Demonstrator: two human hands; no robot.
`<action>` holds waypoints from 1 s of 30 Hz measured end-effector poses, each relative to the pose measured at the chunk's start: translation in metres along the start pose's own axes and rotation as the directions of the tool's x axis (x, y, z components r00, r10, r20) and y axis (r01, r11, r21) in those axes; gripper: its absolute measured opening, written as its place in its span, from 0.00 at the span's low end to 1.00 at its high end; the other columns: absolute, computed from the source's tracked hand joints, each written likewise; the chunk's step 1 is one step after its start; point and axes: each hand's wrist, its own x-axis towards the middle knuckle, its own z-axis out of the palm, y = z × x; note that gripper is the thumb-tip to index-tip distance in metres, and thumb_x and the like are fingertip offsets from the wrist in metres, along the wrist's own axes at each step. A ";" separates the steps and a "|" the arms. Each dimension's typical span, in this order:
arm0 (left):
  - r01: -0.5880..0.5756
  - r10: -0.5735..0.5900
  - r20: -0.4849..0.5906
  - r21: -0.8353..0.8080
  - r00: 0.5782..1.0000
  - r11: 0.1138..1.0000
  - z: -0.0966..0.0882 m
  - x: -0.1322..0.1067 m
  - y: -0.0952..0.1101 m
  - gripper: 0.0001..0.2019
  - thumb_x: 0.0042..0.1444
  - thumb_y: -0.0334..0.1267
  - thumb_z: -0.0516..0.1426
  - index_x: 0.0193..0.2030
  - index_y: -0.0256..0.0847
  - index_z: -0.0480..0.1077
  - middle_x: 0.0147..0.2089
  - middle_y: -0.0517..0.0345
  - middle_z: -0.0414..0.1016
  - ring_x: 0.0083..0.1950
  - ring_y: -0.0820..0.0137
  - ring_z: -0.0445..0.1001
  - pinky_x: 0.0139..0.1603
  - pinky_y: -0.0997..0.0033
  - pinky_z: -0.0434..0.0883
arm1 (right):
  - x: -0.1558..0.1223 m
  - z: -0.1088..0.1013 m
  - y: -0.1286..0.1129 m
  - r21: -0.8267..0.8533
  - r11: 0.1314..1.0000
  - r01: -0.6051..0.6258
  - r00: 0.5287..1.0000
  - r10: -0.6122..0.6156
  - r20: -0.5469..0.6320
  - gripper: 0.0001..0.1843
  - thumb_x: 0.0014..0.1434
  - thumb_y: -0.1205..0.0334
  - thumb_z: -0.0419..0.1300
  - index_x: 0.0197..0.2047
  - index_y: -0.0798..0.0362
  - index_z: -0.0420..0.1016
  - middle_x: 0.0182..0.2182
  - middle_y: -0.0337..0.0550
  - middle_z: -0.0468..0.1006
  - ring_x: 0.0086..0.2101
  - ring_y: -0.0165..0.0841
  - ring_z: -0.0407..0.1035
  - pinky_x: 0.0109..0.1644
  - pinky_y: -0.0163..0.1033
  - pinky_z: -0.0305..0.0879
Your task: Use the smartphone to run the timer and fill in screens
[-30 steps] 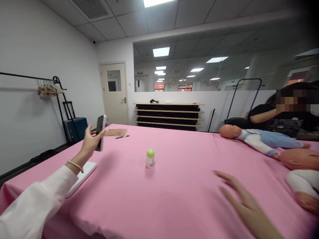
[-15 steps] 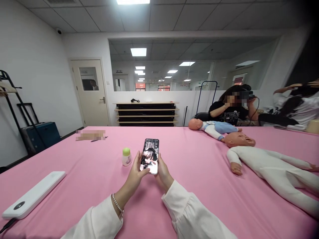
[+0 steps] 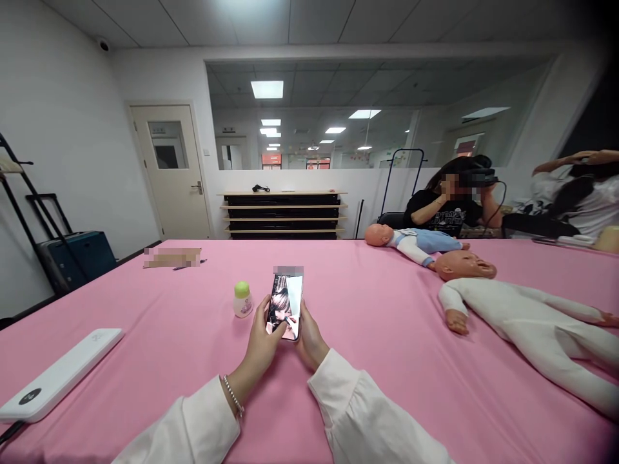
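One smartphone [image 3: 285,308] stands upright between the person's left hand [image 3: 261,338] and right hand [image 3: 310,345], near the middle of the near edge of a pink-covered desk [image 3: 387,393]. Its lit screen faces the person and shows a dark-haired picture. The left hand curls around the lower left side of the phone, with the thumb reaching onto the screen. The right hand cups the right side, its fingers closed behind the phone. Neither hand is spread, and whether the wrists rest on the desk cannot be told. A beaded bracelet [image 3: 234,396] circles the left wrist, and loose white sleeves [image 3: 372,412] cover both forearms. Just beyond the left hand stands a small bottle [image 3: 242,300] with a green cap. A long white bar [image 3: 60,376] lies at the near left corner, and a pen [image 3: 188,265] lies beside a blurred flat item [image 3: 171,257] toward the far left edge. Two baby dolls [image 3: 512,316] lie on the right half of the desk, one in white and one in blue, and a seated person [image 3: 442,206] in a black shirt is beyond the far edge.
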 end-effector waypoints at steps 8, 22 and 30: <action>0.034 -0.023 0.077 -0.146 0.997 0.989 -0.003 -0.003 0.001 0.33 0.51 0.42 0.58 0.62 0.46 0.51 0.64 0.51 0.55 0.65 0.63 0.56 0.61 0.64 0.61 | 0.002 -0.009 0.001 0.003 1.000 -0.009 0.995 0.009 0.096 0.26 0.61 0.47 0.47 0.50 0.57 0.70 0.43 0.50 0.77 0.41 0.39 0.73 0.50 0.46 0.65; 0.017 0.048 0.327 -0.192 0.944 0.981 -0.014 -0.010 0.004 0.43 0.43 0.36 0.62 0.65 0.47 0.48 0.66 0.50 0.53 0.66 0.59 0.54 0.61 0.62 0.62 | -0.005 -0.011 -0.006 0.056 0.998 0.001 1.000 -0.002 0.016 0.21 0.61 0.62 0.48 0.56 0.55 0.64 0.41 0.47 0.78 0.41 0.40 0.73 0.49 0.50 0.66; 0.027 -0.011 0.171 -0.091 0.985 0.995 -0.011 -0.007 -0.004 0.33 0.50 0.40 0.58 0.61 0.46 0.49 0.62 0.49 0.58 0.63 0.63 0.59 0.59 0.61 0.63 | -0.010 -0.006 -0.003 0.064 0.995 -0.076 0.995 0.071 0.065 0.21 0.63 0.56 0.45 0.52 0.60 0.68 0.41 0.51 0.78 0.42 0.39 0.73 0.53 0.48 0.63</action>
